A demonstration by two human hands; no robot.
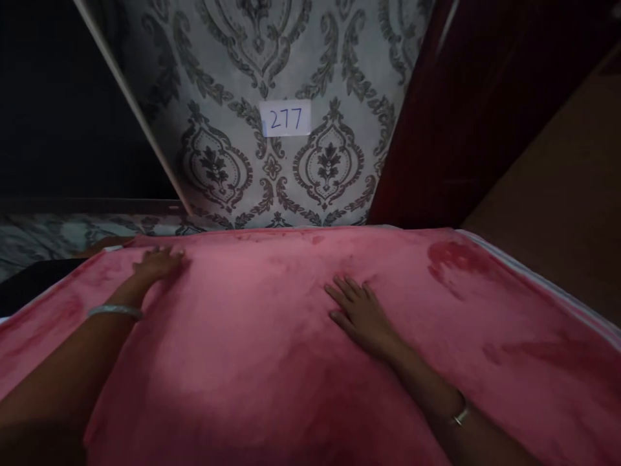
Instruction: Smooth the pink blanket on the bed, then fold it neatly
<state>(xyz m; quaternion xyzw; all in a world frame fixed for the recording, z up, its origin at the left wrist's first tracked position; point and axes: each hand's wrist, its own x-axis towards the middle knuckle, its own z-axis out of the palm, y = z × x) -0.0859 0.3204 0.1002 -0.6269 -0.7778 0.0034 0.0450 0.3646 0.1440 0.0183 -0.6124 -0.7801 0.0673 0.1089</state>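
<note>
Pink cloth [233, 336], mottled with darker red patches, lies spread across the foreground, its far edge running along the foot of a wall [334, 84] papered in grey damask. A white-striped edging [543, 294] shows along the cloth's right side. A glossy dark red panel [446, 123] slants up at right, while a black panel [72, 103] with a pale frame fills the upper left. Two bare hands rest palm down on the cloth, well apart. The right hand [356, 310], near the middle, is flat with its fingers fanned out. The left hand [158, 264], near the far left edge, also has its fingers apart, though dim light softens their outline. Above it on the wall, farther right, a white card [285, 118] reads "277." A pale band [116, 311] circles the left wrist; a thin metallic bangle [460, 414], the right.
</note>
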